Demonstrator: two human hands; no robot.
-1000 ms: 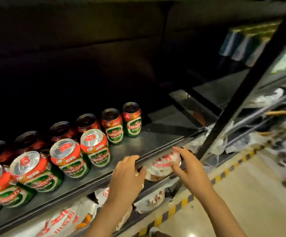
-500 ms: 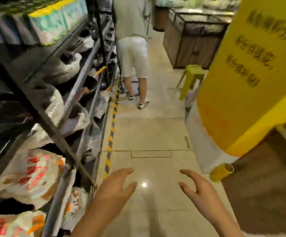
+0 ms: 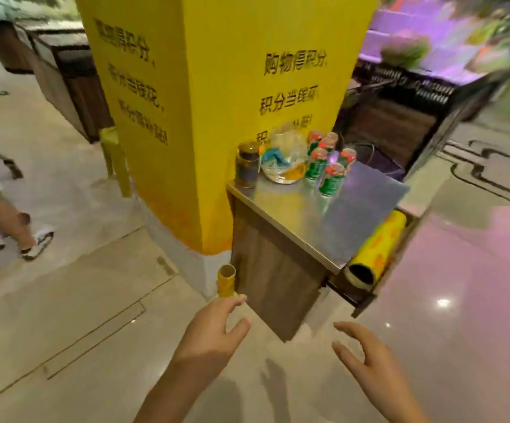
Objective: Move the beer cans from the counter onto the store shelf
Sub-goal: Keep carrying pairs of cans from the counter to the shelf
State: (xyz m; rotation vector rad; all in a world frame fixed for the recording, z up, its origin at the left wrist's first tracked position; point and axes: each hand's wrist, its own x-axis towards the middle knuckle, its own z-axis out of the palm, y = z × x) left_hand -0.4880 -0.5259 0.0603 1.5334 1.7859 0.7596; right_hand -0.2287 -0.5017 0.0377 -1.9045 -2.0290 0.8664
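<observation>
Several green and red beer cans (image 3: 328, 160) stand upright in a cluster at the back of a steel-topped counter (image 3: 290, 215), close against a yellow pillar (image 3: 217, 87). My left hand (image 3: 214, 331) and my right hand (image 3: 366, 355) hover low in the view over the floor, well short of the counter. Both are empty with fingers loosely spread. The store shelf is out of view.
A dark glass jar (image 3: 247, 164) and a clear bowl (image 3: 284, 160) sit left of the cans. A yellow film roll (image 3: 375, 248) lies in the counter's open side; a yellow tube (image 3: 226, 280) stands at its corner. A person's legs (image 3: 0, 215) pass at the left.
The view has swung from the shelf and aisle round to the pillar and counter. Both hands left the shelf edge and now hang empty in front of me.
</observation>
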